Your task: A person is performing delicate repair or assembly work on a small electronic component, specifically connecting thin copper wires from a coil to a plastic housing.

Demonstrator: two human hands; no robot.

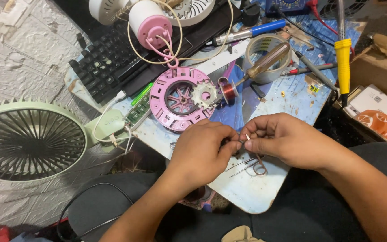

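Note:
My left hand (202, 150) and my right hand (283, 139) meet over the near edge of a small work board (247, 188). Their fingertips pinch a small thin part (242, 140) between them; it is too small to identify. Small scissors (256, 166) lie on the board just under my right hand. Beyond my hands lies a pink round fan housing (180, 101) with a white toothed stator (204, 94) and a spool of copper wire (229, 92) beside it.
A green fan (27, 139) with a green circuit board (138, 110) lies at left. A black keyboard (108, 62), a pink-and-white fan base (149, 22), a tape roll (265, 49), screwdrivers and a yellow-handled tool (343, 58) crowd the back.

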